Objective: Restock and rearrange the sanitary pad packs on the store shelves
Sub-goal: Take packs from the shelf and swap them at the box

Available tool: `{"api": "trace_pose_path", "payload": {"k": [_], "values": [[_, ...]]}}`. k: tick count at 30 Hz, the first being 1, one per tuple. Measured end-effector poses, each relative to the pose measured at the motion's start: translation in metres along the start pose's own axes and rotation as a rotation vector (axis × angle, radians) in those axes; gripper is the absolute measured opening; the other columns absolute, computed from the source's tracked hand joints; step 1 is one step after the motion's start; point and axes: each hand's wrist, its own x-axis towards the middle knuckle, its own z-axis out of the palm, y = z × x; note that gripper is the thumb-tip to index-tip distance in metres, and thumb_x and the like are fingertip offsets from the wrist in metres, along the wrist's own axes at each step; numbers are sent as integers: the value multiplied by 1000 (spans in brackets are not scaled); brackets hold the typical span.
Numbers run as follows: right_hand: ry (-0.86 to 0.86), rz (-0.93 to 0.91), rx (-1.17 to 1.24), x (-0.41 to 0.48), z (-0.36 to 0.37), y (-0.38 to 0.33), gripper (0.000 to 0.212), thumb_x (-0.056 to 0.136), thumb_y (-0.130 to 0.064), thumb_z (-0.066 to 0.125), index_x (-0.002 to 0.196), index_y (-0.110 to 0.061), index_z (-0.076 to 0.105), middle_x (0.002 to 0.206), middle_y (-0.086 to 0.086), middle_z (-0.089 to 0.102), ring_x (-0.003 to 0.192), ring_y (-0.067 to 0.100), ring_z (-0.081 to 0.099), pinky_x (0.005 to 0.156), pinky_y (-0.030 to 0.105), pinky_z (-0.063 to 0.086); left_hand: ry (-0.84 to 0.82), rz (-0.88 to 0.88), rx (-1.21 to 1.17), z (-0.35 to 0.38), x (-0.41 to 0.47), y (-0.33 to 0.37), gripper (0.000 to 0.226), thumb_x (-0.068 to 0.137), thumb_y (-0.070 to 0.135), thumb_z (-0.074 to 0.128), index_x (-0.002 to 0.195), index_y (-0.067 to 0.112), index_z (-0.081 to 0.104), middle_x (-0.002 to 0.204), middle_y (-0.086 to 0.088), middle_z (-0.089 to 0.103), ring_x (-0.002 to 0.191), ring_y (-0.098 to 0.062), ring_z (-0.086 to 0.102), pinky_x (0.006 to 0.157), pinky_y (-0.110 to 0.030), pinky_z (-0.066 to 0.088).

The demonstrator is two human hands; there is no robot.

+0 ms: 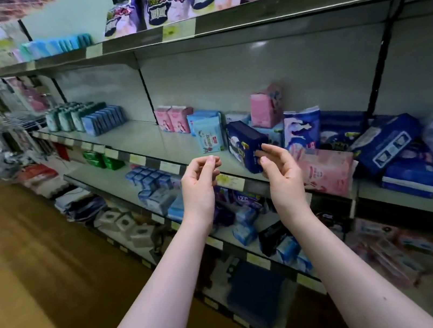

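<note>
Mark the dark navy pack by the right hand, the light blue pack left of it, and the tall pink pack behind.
dark navy pack (243,142), head view, on its front face.
light blue pack (206,137), head view, on its printed front.
tall pink pack (265,110), head view, on its front face.
</note>
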Motion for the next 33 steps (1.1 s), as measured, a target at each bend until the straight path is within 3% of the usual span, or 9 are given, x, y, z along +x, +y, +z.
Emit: {"api": "trace_pose_path", "payload": {"k": [4, 8, 11, 13, 16, 20, 23, 27, 33], "values": [[30, 16, 6, 28, 13, 20, 19, 97, -8, 51, 109, -22, 56, 107, -6, 63, 96, -8, 58, 84, 6, 45, -40, -20, -1, 3, 42, -20, 15, 98, 18, 51, 88, 19, 62, 92, 0, 66, 91, -16, 60, 81, -29, 47], [83, 15, -78, 61, 31, 37, 23, 95, -3, 52, 111, -19, 56, 112, -3, 61, 98, 0, 58, 82, 3, 43, -88, -31, -13, 5, 82, -36, 11, 96, 17, 55, 87, 20, 60, 93, -3, 63, 90, -18, 59, 81, -29, 46], [95, -10, -243, 89, 49, 48, 29, 94, -8, 56, 122, -16, 56, 120, -5, 58, 105, 5, 54, 89, 6, 42, -125, -64, -20, 0, 122, -47, 10, 94, 14, 57, 90, 22, 58, 93, 0, 63, 95, -20, 58, 87, -33, 47], [82, -56, -429, 108, 61, 51, 33, 94, -14, 58, 127, -18, 56, 123, -4, 59, 107, 7, 55, 85, 8, 41, -118, -53, -21, -4, 155, -52, 10, 92, 11, 61, 91, 20, 56, 92, 2, 61, 94, -19, 59, 88, -35, 46], [132, -116, -672, 137, 75, 57, 39, 90, -14, 61, 128, -15, 55, 125, 7, 58, 112, 20, 54, 87, 19, 37, -91, -49, -64, -12, 200, -61, 20, 88, 7, 65, 100, 14, 51, 94, 2, 59, 87, -10, 58, 81, -27, 44], [124, -137, -924, 164, 91, 58, 47, 88, -14, 63, 134, -11, 51, 130, 13, 55, 119, 28, 50, 101, 37, 40, -125, -43, -13, -17, 236, -79, 35, 84, 11, 71, 109, 19, 46, 110, -3, 58, 101, -16, 57, 73, -14, 47], [98, -107, -1128, 183, 110, 69, 52, 89, -20, 63, 138, -14, 47, 137, 10, 51, 126, 28, 44, 104, 37, 35, -110, -26, 60, -22, 264, -99, 46, 81, 10, 74, 116, 17, 44, 117, -3, 53, 104, -13, 51, 69, -6, 44], [153, 10, -1313, 200, 113, 79, 60, 87, -32, 62, 141, -17, 41, 142, 7, 46, 129, 27, 40, 104, 38, 32, -149, -36, 244, -21, 293, -122, 71, 75, 13, 80, 134, 11, 39, 132, -12, 46, 124, -24, 44, 98, -31, 40], [157, 260, -1506, 212, 113, 88, 77, 84, -55, 60, 145, -19, 30, 145, 13, 37, 131, 33, 35, 105, 46, 30, -291, -89, 231, -11, 321, -136, 91, 69, 9, 83, 144, 14, 32, 141, -12, 43, 128, -29, 45, 104, -46, 43]]}}
